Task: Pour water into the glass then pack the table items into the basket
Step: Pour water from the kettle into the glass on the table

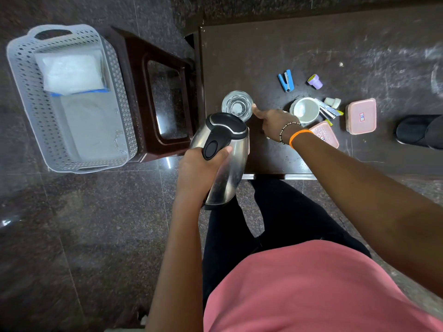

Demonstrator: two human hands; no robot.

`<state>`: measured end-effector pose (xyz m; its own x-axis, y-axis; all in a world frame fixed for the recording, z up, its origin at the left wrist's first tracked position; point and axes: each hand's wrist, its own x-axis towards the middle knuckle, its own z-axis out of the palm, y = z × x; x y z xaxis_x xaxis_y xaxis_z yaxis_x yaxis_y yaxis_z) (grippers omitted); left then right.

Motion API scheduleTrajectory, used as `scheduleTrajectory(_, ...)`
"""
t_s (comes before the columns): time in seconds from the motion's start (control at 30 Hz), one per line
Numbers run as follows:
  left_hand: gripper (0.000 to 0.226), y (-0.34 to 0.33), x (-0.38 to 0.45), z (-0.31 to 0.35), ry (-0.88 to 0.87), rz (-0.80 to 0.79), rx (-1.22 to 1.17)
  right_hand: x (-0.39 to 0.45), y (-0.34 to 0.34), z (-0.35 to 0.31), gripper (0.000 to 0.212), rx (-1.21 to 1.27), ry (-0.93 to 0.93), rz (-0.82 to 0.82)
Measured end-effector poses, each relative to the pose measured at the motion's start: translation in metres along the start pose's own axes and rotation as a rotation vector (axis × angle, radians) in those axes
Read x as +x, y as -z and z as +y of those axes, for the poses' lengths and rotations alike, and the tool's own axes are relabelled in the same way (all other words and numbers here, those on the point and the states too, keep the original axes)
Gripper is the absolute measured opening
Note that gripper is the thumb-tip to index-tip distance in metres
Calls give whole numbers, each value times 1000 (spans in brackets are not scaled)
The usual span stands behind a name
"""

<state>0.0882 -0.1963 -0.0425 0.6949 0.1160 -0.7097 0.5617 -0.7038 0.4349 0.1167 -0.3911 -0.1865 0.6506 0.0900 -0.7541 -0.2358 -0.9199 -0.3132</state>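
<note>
A clear glass (237, 105) stands near the left edge of the dark table (311, 44). My left hand (199, 168) grips the black handle of a steel kettle (225, 159), which is tilted with its top toward the glass. My right hand (273, 122) rests on the table beside the glass, its fingertip touching the glass's right side. The grey perforated basket (26, 75) sits to the left on a dark stool (163, 75) and holds white packets.
On the table to the right lie a blue stapler (286, 80), a purple cap (315, 81), a white cup (305, 110) with sachets, and two pink lidded boxes (360, 116). A black shoe (418, 131) stands at the right edge. The table's front edge is by my legs.
</note>
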Motion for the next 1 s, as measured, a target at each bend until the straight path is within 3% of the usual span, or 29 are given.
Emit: scheduleTrajectory(1.0,45,-5,-2,0,3,7,-23,-2,-2,-1,71,14,6,15)
